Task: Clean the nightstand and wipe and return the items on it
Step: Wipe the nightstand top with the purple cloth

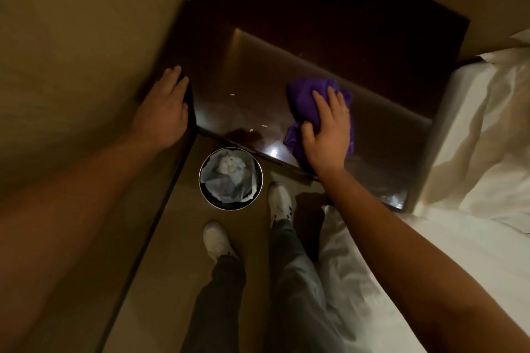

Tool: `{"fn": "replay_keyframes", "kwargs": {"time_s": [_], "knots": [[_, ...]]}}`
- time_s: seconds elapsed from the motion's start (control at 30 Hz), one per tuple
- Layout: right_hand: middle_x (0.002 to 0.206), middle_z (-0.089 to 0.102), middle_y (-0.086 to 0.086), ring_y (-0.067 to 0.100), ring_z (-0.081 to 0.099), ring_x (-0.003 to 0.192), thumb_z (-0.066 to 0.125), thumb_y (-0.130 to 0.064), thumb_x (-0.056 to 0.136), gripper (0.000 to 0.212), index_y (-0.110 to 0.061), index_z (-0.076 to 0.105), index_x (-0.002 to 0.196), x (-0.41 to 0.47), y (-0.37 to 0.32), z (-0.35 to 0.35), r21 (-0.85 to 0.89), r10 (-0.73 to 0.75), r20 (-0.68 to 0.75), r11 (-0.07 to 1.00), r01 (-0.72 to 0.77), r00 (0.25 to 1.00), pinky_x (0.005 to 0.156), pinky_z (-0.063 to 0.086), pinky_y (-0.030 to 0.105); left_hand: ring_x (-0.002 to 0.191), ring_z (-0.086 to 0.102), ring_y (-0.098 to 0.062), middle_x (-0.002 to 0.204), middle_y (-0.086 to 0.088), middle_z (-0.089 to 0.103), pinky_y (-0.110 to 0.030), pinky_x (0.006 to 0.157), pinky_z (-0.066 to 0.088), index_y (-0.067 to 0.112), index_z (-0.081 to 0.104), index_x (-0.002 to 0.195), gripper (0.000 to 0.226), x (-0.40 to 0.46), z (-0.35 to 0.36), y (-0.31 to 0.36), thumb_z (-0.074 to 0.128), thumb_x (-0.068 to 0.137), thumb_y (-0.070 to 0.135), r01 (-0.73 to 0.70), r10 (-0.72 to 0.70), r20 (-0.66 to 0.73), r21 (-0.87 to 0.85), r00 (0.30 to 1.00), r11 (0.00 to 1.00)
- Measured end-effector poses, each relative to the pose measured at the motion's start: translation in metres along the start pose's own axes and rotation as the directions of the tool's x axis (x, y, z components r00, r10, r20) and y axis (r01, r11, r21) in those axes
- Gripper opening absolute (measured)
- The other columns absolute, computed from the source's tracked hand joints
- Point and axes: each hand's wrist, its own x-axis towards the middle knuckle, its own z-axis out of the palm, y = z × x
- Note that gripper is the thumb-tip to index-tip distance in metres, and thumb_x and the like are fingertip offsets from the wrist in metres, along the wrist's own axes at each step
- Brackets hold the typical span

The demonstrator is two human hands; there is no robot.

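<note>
Our right hand (pixel 329 126) presses the bunched purple cloth (pixel 304 100) onto the nightstand (pixel 243 71) to wipe it, while our flat, open left hand (pixel 165 106) steadies us at its edge.

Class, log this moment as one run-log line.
step: wiping nightstand | right hand: presses purple cloth | left hand: on left edge | crumbs: remain | bin: below

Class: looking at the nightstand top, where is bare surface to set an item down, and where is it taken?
Bare: the nightstand middle, between left hand and purple cloth, holding only a few crumbs, plus the dark back. Taken: the front right, where the right hand presses the cloth.
</note>
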Motion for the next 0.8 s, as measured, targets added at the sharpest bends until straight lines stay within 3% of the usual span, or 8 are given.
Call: {"fn": "replay_keyframes", "kwargs": {"time_s": [0.17, 0.33, 0.43, 0.57, 0.67, 0.8], "knots": [[0.16, 0.044, 0.011, 0.035, 0.031, 0.153, 0.062, -0.024, 0.084, 0.062, -0.018, 0.057, 0.146, -0.02, -0.046, 0.03, 0.042, -0.232, 0.116, 0.973, 0.228, 0.966, 0.124, 0.025, 0.056, 0.156, 0.008, -0.037, 0.168, -0.02, 0.012, -0.049, 0.127, 0.012, -0.003, 0.025, 0.156, 0.06, 0.001, -0.002, -0.008, 0.047, 0.101, 0.003, -0.052, 0.052, 0.037, -0.012, 0.998, 0.999], [0.159, 0.045, 0.012, 0.036, 0.032, 0.152, 0.065, -0.02, 0.084, 0.06, -0.017, 0.06, 0.144, -0.046, -0.069, 0.041, 0.068, -0.324, 0.221, 0.946, 0.316, 0.92, 0.122, 0.026, 0.059, 0.157, 0.004, -0.033, 0.169, -0.016, 0.007, -0.047, 0.127, 0.008, 0.001, 0.021, 0.158, 0.065, 0.003, -0.003, -0.008, 0.047, 0.098, 0.0, -0.045, 0.045, 0.047, -0.021, 0.998, 0.999], [0.155, 0.05, 0.014, 0.039, 0.037, 0.149, 0.071, -0.006, 0.08, 0.058, -0.013, 0.066, 0.137, -0.063, -0.078, 0.045, 0.104, -0.398, 0.261, 0.917, 0.385, 0.879, 0.121, 0.028, 0.06, 0.157, 0.002, -0.032, 0.17, -0.015, 0.005, -0.047, 0.127, 0.006, 0.0, 0.02, 0.158, 0.067, 0.004, -0.005, -0.007, 0.047, 0.098, -0.002, -0.035, 0.037, 0.057, -0.027, 0.998, 0.999], [0.153, 0.053, 0.012, 0.036, 0.038, 0.149, 0.066, 0.004, 0.078, 0.056, -0.01, 0.069, 0.131, -0.073, -0.087, 0.045, 0.185, -0.436, 0.309, 0.899, 0.396, 0.845, 0.122, 0.029, 0.057, 0.157, -0.001, -0.031, 0.17, -0.015, 0.003, -0.047, 0.128, 0.005, 0.0, 0.018, 0.159, 0.068, 0.003, -0.006, -0.005, 0.047, 0.098, -0.003, -0.031, 0.032, 0.064, -0.018, 0.997, 0.999], [0.151, 0.055, 0.013, 0.037, 0.042, 0.146, 0.063, 0.006, 0.074, 0.058, -0.008, 0.069, 0.13, -0.062, -0.091, 0.03, 0.262, -0.465, 0.251, 0.877, 0.403, 0.849, 0.124, 0.03, 0.049, 0.157, 0.0, -0.031, 0.17, -0.016, 0.003, -0.048, 0.127, 0.005, -0.001, 0.019, 0.159, 0.067, 0.003, -0.007, -0.003, 0.047, 0.098, -0.003, -0.026, 0.027, 0.056, -0.023, 0.998, 0.999], [0.151, 0.053, 0.018, 0.034, 0.045, 0.144, 0.06, 0.003, 0.077, 0.06, -0.006, 0.064, 0.136, 0.006, -0.097, 0.004, 0.321, -0.342, 0.008, 0.891, 0.322, 0.94, 0.125, 0.029, 0.038, 0.157, 0.001, -0.033, 0.169, -0.017, 0.006, -0.051, 0.127, 0.006, -0.001, 0.022, 0.158, 0.06, 0.002, -0.004, -0.004, 0.047, 0.103, 0.006, -0.019, 0.021, 0.042, -0.056, 0.999, 0.998]]}}
